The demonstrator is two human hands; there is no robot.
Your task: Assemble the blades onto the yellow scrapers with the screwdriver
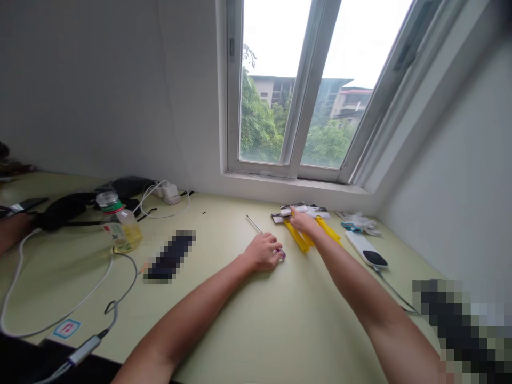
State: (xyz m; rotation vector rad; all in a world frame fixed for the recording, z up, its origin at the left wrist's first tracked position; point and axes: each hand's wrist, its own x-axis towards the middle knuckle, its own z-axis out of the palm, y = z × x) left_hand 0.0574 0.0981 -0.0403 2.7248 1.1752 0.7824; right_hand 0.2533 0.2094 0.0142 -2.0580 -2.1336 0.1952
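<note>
My left hand (264, 253) rests on the table with its fingers curled over a screwdriver (254, 223). The thin metal shaft points away toward the window, and the purplish clear handle shows beyond the fingertips. Farther right, my right hand (303, 222) reaches over a small group of yellow-handled tools with white and black ends. Its fingers close at the white end of one yellow-handled tool (296, 236). Another yellow handle (328, 230) lies to the right of that hand. The fingers hide part of the group, so the exact tool kind is unclear.
Right of the tools lie white gloves (362, 223) and a white power bank (366, 249) with a cable. To the left stand an open bottle (122, 226) of yellow liquid, a blurred dark phone-like object (171, 257), cables and a white charger (170, 193). A window rises behind.
</note>
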